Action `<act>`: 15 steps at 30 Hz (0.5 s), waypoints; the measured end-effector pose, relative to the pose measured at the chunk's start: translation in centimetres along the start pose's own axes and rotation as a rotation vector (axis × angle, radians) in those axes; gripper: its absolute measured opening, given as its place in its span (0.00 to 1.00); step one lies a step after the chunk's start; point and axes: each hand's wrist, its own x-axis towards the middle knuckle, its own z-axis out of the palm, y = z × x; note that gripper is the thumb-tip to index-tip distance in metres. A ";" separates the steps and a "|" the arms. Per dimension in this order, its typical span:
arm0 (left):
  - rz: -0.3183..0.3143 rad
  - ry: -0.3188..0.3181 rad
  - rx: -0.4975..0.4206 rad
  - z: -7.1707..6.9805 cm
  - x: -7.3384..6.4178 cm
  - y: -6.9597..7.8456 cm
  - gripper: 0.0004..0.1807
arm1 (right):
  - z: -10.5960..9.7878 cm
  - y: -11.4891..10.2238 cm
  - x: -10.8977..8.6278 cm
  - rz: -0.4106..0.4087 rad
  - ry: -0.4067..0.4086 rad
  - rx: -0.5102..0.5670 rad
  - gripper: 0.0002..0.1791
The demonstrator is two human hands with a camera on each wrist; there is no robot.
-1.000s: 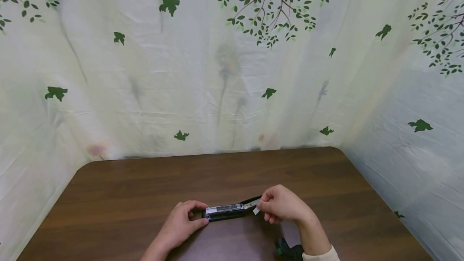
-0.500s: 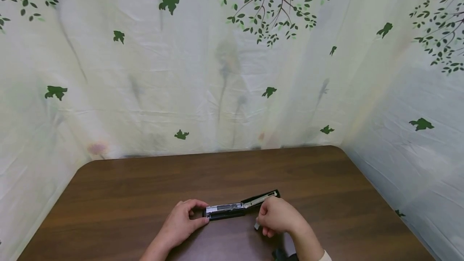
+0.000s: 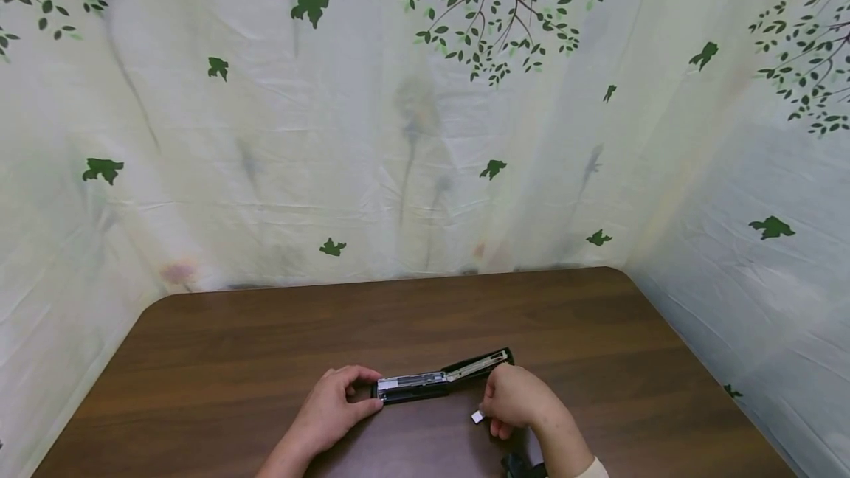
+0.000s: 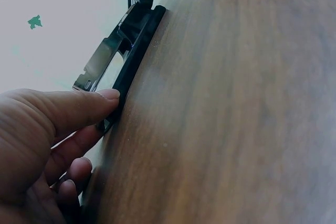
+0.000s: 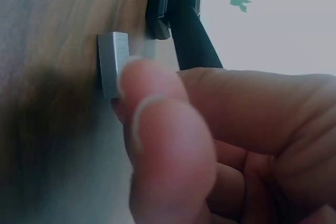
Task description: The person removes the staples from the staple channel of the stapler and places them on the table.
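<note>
A black stapler (image 3: 413,387) lies opened out on the table, its metal magazine facing up and its top arm (image 3: 478,365) swung back to the right. My left hand (image 3: 330,406) pinches the stapler's left end between thumb and fingers; the left wrist view shows the thumb on the edge of its base (image 4: 137,59). Just in front of the top arm, my right hand (image 3: 518,398) holds a small silver strip of staples (image 3: 477,417) at its fingertips. Close up in the right wrist view, that strip (image 5: 114,64) sticks out past the curled fingers, low over the tabletop.
The brown wooden table (image 3: 265,330) extends behind and to both sides of the hands. A dark object (image 3: 521,465), partly hidden by the right forearm, is at the near edge of the view. A pale curtain (image 3: 372,131) with leaf prints surrounds the table.
My right hand has come down and nearer from the stapler's top arm, uncovering its end, with the staple strip still at its fingertips. The left hand and stapler stay put.
</note>
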 end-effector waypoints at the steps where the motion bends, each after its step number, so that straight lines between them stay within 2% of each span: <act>1: 0.001 0.000 0.000 0.0 0.0 0.0 0.16 | -0.1 0.0 0.0 0.006 0.002 0.003 0.14; 9: 0.014 0.003 -0.001 0.0 0.1 0.0 0.16 | -0.8 -0.5 -0.4 0.056 0.002 0.023 0.13; 15: 0.001 0.000 -0.006 0.0 0.0 0.0 0.16 | -0.9 -0.5 -0.6 0.029 0.018 0.012 0.13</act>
